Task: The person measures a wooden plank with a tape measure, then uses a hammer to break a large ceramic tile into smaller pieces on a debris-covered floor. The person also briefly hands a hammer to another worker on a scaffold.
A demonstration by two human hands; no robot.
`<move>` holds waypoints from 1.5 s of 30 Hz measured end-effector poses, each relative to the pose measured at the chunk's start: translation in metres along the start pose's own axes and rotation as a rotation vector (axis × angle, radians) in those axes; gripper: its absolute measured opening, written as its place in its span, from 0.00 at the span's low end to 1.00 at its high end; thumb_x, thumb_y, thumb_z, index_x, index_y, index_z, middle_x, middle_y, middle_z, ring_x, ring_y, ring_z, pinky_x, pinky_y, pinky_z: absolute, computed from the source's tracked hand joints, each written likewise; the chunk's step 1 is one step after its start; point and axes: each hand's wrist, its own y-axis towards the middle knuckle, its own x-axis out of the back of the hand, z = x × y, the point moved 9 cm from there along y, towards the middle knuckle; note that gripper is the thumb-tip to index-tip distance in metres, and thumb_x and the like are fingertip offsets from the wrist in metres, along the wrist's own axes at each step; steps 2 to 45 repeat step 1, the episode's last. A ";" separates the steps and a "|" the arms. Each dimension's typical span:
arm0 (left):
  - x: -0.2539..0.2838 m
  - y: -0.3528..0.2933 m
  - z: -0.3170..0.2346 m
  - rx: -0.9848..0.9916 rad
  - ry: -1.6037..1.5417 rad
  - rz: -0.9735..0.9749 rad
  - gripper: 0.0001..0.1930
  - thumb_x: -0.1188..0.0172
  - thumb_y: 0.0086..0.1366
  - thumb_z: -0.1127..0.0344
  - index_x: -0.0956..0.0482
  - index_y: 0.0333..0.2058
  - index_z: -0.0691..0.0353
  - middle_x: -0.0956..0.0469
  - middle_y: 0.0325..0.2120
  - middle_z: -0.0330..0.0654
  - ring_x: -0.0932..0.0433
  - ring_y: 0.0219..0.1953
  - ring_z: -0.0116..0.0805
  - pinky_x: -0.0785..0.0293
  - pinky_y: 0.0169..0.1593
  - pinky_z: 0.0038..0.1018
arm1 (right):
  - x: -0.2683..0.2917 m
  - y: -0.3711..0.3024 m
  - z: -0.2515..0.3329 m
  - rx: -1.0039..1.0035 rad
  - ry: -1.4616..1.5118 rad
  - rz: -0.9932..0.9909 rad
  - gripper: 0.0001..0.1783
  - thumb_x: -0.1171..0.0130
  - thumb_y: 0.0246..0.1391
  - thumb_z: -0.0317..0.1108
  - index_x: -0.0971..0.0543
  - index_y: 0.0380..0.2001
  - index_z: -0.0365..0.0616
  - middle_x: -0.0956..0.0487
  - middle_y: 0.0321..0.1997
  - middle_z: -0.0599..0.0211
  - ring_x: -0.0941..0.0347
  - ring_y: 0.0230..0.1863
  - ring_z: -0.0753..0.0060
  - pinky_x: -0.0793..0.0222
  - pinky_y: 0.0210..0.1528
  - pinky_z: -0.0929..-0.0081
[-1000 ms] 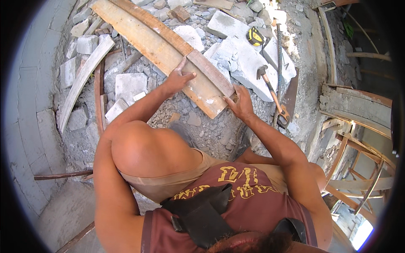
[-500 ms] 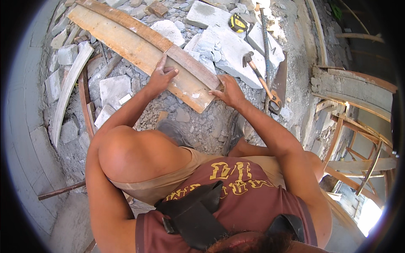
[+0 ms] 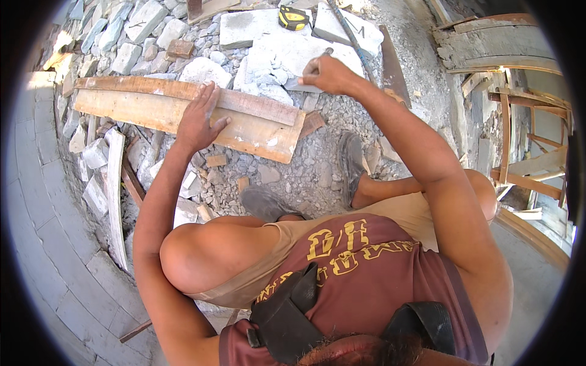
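Note:
A long, wide wooden board (image 3: 159, 114) lies over the rubble in front of me. Along its far edge runs a narrower wooden strip (image 3: 259, 105). My left hand (image 3: 200, 119) rests on the wood with its fingers stretched out, pressing near the middle. Beyond the board's right end, my right hand (image 3: 331, 74) is closed around a hammer (image 3: 328, 51); its dark end sticks up past the fist, and the rest is partly hidden and blurred. White concrete slabs lie beneath that hand.
A yellow and black tape measure (image 3: 293, 18) sits on a slab at the far side. Near it are a dark metal bar (image 3: 350, 32) and a rusty saw blade (image 3: 392, 66). Broken stones surround the board. A curved pale strip (image 3: 116, 195) leans at left; timber framing (image 3: 525, 143) stands right.
My right hand has left the board's right end and closed on the hammer. My left hand has flattened onto the wood. The view has shifted, and the board lies more level.

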 end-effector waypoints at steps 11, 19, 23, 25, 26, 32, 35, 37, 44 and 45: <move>-0.018 0.001 0.003 0.071 0.044 0.129 0.50 0.28 0.67 0.43 0.41 0.79 0.59 0.44 0.80 0.54 0.48 0.82 0.53 0.48 0.82 0.46 | 0.001 0.001 -0.002 0.012 0.016 -0.007 0.32 0.26 0.62 0.57 0.13 0.56 0.40 0.11 0.51 0.50 0.15 0.54 0.53 0.23 0.62 0.58; -0.018 0.001 0.003 0.071 0.044 0.129 0.50 0.28 0.67 0.43 0.41 0.79 0.59 0.44 0.80 0.54 0.48 0.82 0.53 0.48 0.82 0.46 | 0.001 0.001 -0.002 0.012 0.016 -0.007 0.32 0.26 0.62 0.57 0.13 0.56 0.40 0.11 0.51 0.50 0.15 0.54 0.53 0.23 0.62 0.58; -0.018 0.001 0.003 0.071 0.044 0.129 0.50 0.28 0.67 0.43 0.41 0.79 0.59 0.44 0.80 0.54 0.48 0.82 0.53 0.48 0.82 0.46 | 0.001 0.001 -0.002 0.012 0.016 -0.007 0.32 0.26 0.62 0.57 0.13 0.56 0.40 0.11 0.51 0.50 0.15 0.54 0.53 0.23 0.62 0.58; -0.018 0.001 0.003 0.071 0.044 0.129 0.50 0.28 0.67 0.43 0.41 0.79 0.59 0.44 0.80 0.54 0.48 0.82 0.53 0.48 0.82 0.46 | 0.001 0.001 -0.002 0.012 0.016 -0.007 0.32 0.26 0.62 0.57 0.13 0.56 0.40 0.11 0.51 0.50 0.15 0.54 0.53 0.23 0.62 0.58; -0.018 0.001 0.003 0.071 0.044 0.129 0.50 0.28 0.67 0.43 0.41 0.79 0.59 0.44 0.80 0.54 0.48 0.82 0.53 0.48 0.82 0.46 | 0.001 0.001 -0.002 0.012 0.016 -0.007 0.32 0.26 0.62 0.57 0.13 0.56 0.40 0.11 0.51 0.50 0.15 0.54 0.53 0.23 0.62 0.58; -0.018 0.001 0.003 0.071 0.044 0.129 0.50 0.28 0.67 0.43 0.41 0.79 0.59 0.44 0.80 0.54 0.48 0.82 0.53 0.48 0.82 0.46 | 0.001 0.001 -0.002 0.012 0.016 -0.007 0.32 0.26 0.62 0.57 0.13 0.56 0.40 0.11 0.51 0.50 0.15 0.54 0.53 0.23 0.62 0.58; -0.018 0.001 0.003 0.071 0.044 0.129 0.50 0.28 0.67 0.43 0.41 0.79 0.59 0.44 0.80 0.54 0.48 0.82 0.53 0.48 0.82 0.46 | 0.001 0.001 -0.002 0.012 0.016 -0.007 0.32 0.26 0.62 0.57 0.13 0.56 0.40 0.11 0.51 0.50 0.15 0.54 0.53 0.23 0.62 0.58; -0.018 0.001 0.003 0.071 0.044 0.129 0.50 0.28 0.67 0.43 0.41 0.79 0.59 0.44 0.80 0.54 0.48 0.82 0.53 0.48 0.82 0.46 | 0.001 0.001 -0.002 0.012 0.016 -0.007 0.32 0.26 0.62 0.57 0.13 0.56 0.40 0.11 0.51 0.50 0.15 0.54 0.53 0.23 0.62 0.58; -0.018 0.001 0.003 0.071 0.044 0.129 0.50 0.28 0.67 0.43 0.41 0.79 0.59 0.44 0.80 0.54 0.48 0.82 0.53 0.48 0.82 0.46 | 0.001 0.001 -0.002 0.012 0.016 -0.007 0.32 0.26 0.62 0.57 0.13 0.56 0.40 0.11 0.51 0.50 0.15 0.54 0.53 0.23 0.62 0.58; -0.018 0.001 0.003 0.071 0.044 0.129 0.50 0.28 0.67 0.43 0.41 0.79 0.59 0.44 0.80 0.54 0.48 0.82 0.53 0.48 0.82 0.46 | 0.001 0.001 -0.002 0.012 0.016 -0.007 0.32 0.26 0.62 0.57 0.13 0.56 0.40 0.11 0.51 0.50 0.15 0.54 0.53 0.23 0.62 0.58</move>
